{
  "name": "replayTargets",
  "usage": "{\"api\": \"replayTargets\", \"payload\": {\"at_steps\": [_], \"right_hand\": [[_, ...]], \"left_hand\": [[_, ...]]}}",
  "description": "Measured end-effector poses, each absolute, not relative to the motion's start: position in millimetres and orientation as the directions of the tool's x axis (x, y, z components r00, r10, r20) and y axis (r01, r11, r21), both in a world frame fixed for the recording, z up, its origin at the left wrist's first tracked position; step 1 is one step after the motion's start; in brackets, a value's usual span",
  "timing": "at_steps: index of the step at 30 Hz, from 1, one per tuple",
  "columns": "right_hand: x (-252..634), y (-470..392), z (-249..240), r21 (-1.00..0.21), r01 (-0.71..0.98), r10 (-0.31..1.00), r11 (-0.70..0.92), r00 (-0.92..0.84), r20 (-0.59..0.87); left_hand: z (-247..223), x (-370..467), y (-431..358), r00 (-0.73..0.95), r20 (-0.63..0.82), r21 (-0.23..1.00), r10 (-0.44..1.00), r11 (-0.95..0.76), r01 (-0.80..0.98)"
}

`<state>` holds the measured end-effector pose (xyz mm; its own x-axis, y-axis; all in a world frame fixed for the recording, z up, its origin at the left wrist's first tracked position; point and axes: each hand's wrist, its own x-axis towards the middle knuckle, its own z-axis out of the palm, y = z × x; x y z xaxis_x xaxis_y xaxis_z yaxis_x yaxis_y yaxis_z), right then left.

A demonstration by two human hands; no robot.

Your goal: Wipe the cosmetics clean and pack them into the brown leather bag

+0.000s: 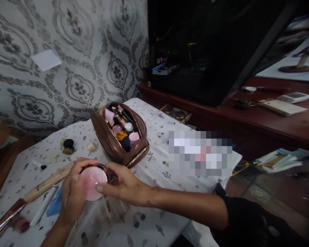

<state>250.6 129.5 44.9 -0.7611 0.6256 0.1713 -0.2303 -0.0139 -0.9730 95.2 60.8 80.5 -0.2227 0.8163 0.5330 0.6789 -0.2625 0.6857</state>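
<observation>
Above the table, both my hands hold a round pink cosmetic container [94,185] with a shiny dark rim. My left hand [73,192] wraps around its left side. On the right side, my right hand [126,185] grips the rim, thumb across the pink face. Just beyond my hands stands a brown makeup bag [99,133], unzipped and filled with tubes, small jars and other cosmetics. A long wooden-handled tool [47,180] with a coppery metal part lies left of my left hand, near a slim white tube [43,207] and a blue item [54,203].
Small dark round items [68,147] and a little cream-coloured piece [91,147] lie on the patterned tablecloth [157,192]. A blurred-out patch covers something at the table's right. Behind it runs a dark red cabinet [280,87] with a large black screen [190,44].
</observation>
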Motion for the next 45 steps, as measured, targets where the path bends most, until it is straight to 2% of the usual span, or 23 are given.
{"api": "replayTargets", "payload": {"at_steps": [3,5,8,11,13,17,22,25,27,31,36,45], "right_hand": [[268.8,135.3,56.4,-0.967,-0.224,0.645,0.120,-0.723,0.248],[281.5,139.4,62.1,-0.956,-0.215,0.648,0.201,-0.703,0.295],[299.6,144.6,64.4,-0.939,-0.147,0.660,0.310,-0.678,0.324],[315.8,146.8,60.0,-0.920,-0.067,0.673,0.386,-0.662,0.330],[326.0,146.7,55.0,-0.906,-0.041,0.665,0.421,-0.665,0.339],[347.9,148.1,46.2,-0.851,0.028,0.642,0.524,-0.670,0.373],[371.8,164.2,58.8,-0.799,0.126,0.702,0.588,-0.572,0.426],[369.6,183.6,86.3,-0.807,0.148,0.771,0.572,-0.433,0.467],[358.7,198.2,108.5,-0.780,0.159,0.771,0.605,-0.362,0.524],[325.4,223.2,143.7,-0.633,0.221,0.639,0.742,-0.518,0.568],[293.7,239.6,149.0,-0.504,0.189,0.441,0.843,-0.778,0.447],[271.4,249.5,150.1,-0.498,0.284,0.403,0.820,-0.903,0.149]], "left_hand": [[82.4,100.7,73.7,-0.229,0.538,0.707,0.811,-0.287,0.646],[86.9,104.9,83.1,-0.214,0.581,0.665,0.785,-0.307,0.681],[96.4,109.8,96.0,-0.058,0.618,0.509,0.784,-0.342,0.790],[103.6,110.4,104.1,0.148,0.571,0.306,0.808,-0.377,0.874],[105.5,108.4,106.5,0.225,0.552,0.185,0.803,-0.381,0.906],[106.6,102.0,106.3,0.328,0.557,0.048,0.763,-0.423,0.905],[106.8,100.3,101.1,0.313,0.584,0.075,0.749,-0.434,0.898],[102.4,101.8,99.2,0.288,0.610,0.110,0.738,-0.439,0.892],[98.7,102.3,99.0,0.272,0.623,0.133,0.734,-0.442,0.887],[94.5,101.8,99.3,0.267,0.625,0.142,0.734,-0.443,0.885],[93.4,100.7,98.4,0.260,0.625,0.157,0.736,-0.446,0.881],[90.8,101.1,100.9,0.247,0.644,0.185,0.724,-0.461,0.868]]}}
